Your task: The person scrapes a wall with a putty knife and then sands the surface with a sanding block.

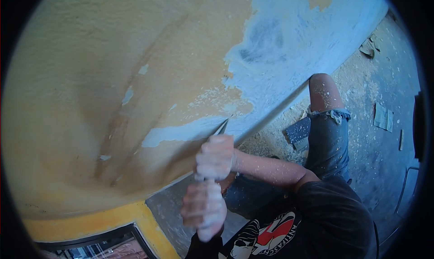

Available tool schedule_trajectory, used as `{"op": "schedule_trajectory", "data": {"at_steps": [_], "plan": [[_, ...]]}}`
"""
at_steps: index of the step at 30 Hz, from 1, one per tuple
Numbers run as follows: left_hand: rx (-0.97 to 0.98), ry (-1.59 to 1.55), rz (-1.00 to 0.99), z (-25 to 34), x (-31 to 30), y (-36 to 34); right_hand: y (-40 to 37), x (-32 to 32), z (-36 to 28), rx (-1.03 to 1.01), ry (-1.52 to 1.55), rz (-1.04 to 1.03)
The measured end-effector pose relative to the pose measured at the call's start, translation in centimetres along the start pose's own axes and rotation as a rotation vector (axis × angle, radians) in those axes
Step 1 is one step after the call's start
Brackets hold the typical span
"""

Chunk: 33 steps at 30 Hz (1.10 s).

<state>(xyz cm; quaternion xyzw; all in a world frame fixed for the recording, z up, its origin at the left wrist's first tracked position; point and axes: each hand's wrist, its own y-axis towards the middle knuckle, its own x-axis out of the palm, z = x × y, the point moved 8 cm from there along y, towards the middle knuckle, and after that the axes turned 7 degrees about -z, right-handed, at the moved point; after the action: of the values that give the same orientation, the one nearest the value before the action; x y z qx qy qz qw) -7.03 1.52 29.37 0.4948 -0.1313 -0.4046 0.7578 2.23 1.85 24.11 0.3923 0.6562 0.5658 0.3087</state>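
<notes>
Both my hands are wrapped one beyond the other round the handle of a scraper, whose thin metal blade [221, 127] shows nearly edge-on. My right hand [214, 157], dusted white, grips closer to the blade. My left hand [203, 209] is closed round the handle behind it; the fingers hide most of the handle. The blade's tip meets the yellow painted wall [90, 69] at the edge of a stripped pale strip [181, 131]. Paint flakes [217, 98] cling just above the tip. A larger bare white patch [307, 42] spreads to the upper right.
My bent knee [323, 89] is close to the wall's base. Paint chips litter the grey floor [361, 159], with a dark flat piece [298, 131] and greenish scraps [383, 117]. A yellow-framed opening [90, 216] lies lower left. A thin metal bar [402, 191] is at right.
</notes>
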Motion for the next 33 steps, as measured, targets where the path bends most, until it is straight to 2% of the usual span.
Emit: {"op": "schedule_trajectory", "data": {"at_steps": [1, 4, 7, 8, 9, 12, 13, 14, 16, 19, 21, 24, 25, 28, 29, 31, 33], "plan": [[0.012, 0.032, 0.064, 0.6, -0.1, -0.8, 0.4, -0.5, -0.1, -0.019, 0.083, 0.018], [-0.048, 0.052, 0.118, -1.0, -1.0, -1.2, -0.4, 0.2, 0.8, -0.064, 0.027, -0.044], [-0.003, 0.037, 0.104, 0.2, -0.6, -0.4, -0.3, 0.3, 0.5, 0.036, 0.014, -0.024], [0.04, -0.011, 0.099, 0.5, -0.1, 0.1, -0.1, 0.0, 0.8, 0.03, 0.012, -0.023], [0.0, -0.009, 0.061, 0.6, 0.4, 0.2, 0.1, -0.5, 0.9, -0.002, 0.012, -0.03], [-0.034, -0.08, 0.156, -4.0, -1.2, -0.8, -1.4, -0.1, 1.4, -0.015, 0.013, -0.053], [-0.167, 0.005, 0.146, -3.7, -0.8, -0.7, -1.4, -0.3, 1.4, 0.036, 0.01, -0.04], [-0.162, -0.007, 0.143, -2.7, -0.4, -0.4, -1.7, -0.6, 1.6, 0.094, 0.001, -0.026], [0.075, -0.036, -0.046, 0.6, 1.6, 0.1, -1.0, -0.9, 1.2, 0.053, 0.027, -0.002], [0.02, -0.053, 0.006, -1.6, -0.4, -0.8, -0.2, -0.4, 0.8, -0.062, 0.064, -0.016], [-0.011, -0.055, 0.035, -1.6, -1.0, -1.2, -0.3, -0.5, 0.5, 0.003, 0.02, -0.007], [-0.048, 0.029, -0.078, -0.2, 1.3, 0.2, -0.7, -0.8, 0.7, 0.024, 0.029, 0.035], [-0.128, -0.013, -0.026, -1.9, 0.5, -0.6, -1.5, -0.5, 1.8, 0.052, 0.016, -0.016], [-0.181, 0.005, 0.011, -3.8, 0.3, -0.9, -2.4, 0.3, 2.5, 0.127, -0.034, -0.085], [-0.113, 0.007, -0.076, -2.3, 1.3, -0.7, -2.7, -0.3, 1.6, 0.108, 0.007, -0.06], [-0.12, 0.0, -0.055, -2.9, 1.4, -1.2, -1.2, -1.6, 0.6, 0.026, 0.048, 0.004], [-0.101, 0.013, -0.005, -2.6, 0.9, -1.5, -2.9, -0.4, 1.9, 0.062, 0.015, -0.012]]}}
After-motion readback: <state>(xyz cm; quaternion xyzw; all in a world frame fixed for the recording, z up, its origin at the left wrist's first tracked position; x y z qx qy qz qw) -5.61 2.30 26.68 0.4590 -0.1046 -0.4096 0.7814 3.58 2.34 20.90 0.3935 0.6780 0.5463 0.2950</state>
